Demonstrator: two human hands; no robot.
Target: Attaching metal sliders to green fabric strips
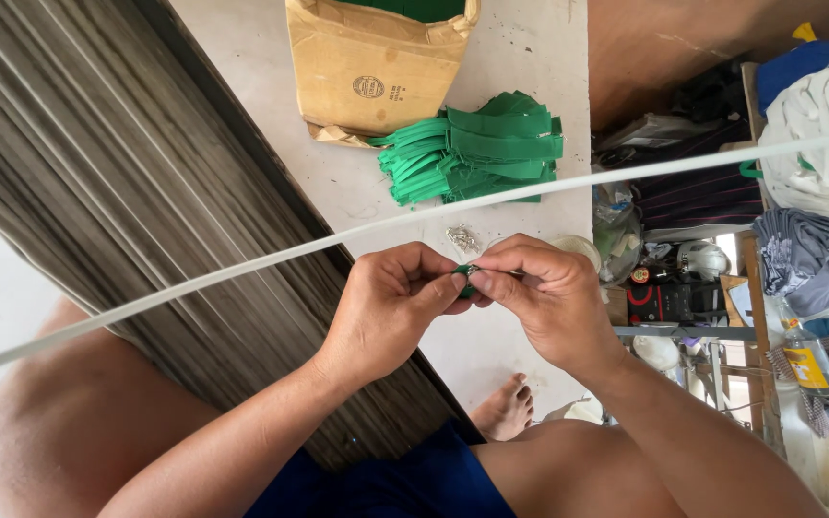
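far left, a big slab of layered grey-brown sheets [136,192] leans across the view, its dark edge running down toward the person's lap. a taut white cord [242,269] crosses the whole scene from lower left to upper right, passing just above the hands. the left hand [390,307] is curled, thumb and forefinger pressed onto a small green strip [465,278], which sits in the air between both hands, above the pale desk [520,58]. the right hand [544,297] meets it from the other side, fingertips pinched on the same green piece. beyond them on the desk lies a little heap of small silvery metal bits [462,237], then a stack of green strips [477,149], and behind that a torn cardboard box [371,67]. a bare foot [504,408] shows below the hands. on the right, cluttered shelves with bundled cloth [817,125].
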